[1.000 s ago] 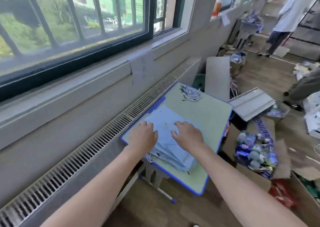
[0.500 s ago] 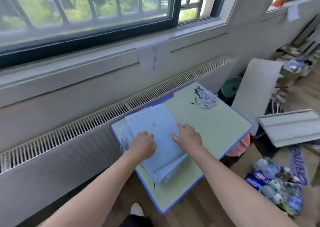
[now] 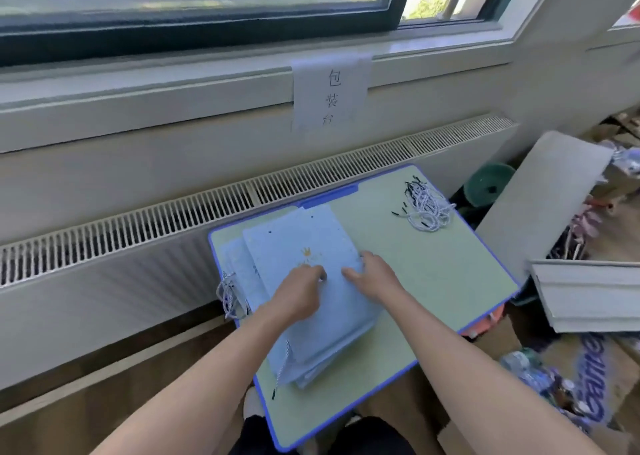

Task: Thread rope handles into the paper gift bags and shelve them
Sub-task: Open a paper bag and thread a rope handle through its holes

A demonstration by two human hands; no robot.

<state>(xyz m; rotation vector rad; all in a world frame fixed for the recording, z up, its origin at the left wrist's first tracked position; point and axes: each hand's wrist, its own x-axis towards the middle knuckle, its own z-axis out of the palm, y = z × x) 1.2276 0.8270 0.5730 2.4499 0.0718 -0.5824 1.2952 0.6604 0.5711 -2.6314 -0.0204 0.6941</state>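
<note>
A stack of flat light-blue paper gift bags (image 3: pixel 304 243) lies on the left half of a small green desk with a blue rim (image 3: pixel 433 281). My left hand (image 3: pixel 299 293) rests on top of the stack with its fingers bent down against the top bag. My right hand (image 3: pixel 375 276) lies on the stack's right edge, fingers curled over the paper. A loose pile of white-and-black rope handles (image 3: pixel 426 208) sits at the desk's far right corner. Some threaded ropes (image 3: pixel 227 295) hang off the stack's left side.
A radiator grille (image 3: pixel 138 229) and a wall with a paper sign (image 3: pixel 330 96) stand right behind the desk. Cardboard sheets (image 3: pixel 543 194), a white board (image 3: pixel 588 295) and a box of bottles (image 3: pixel 540 382) crowd the floor at the right.
The camera has swung left and closer, so the desk now sits square in front. Both hands stay on the bag stack and have shifted slightly toward its middle.
</note>
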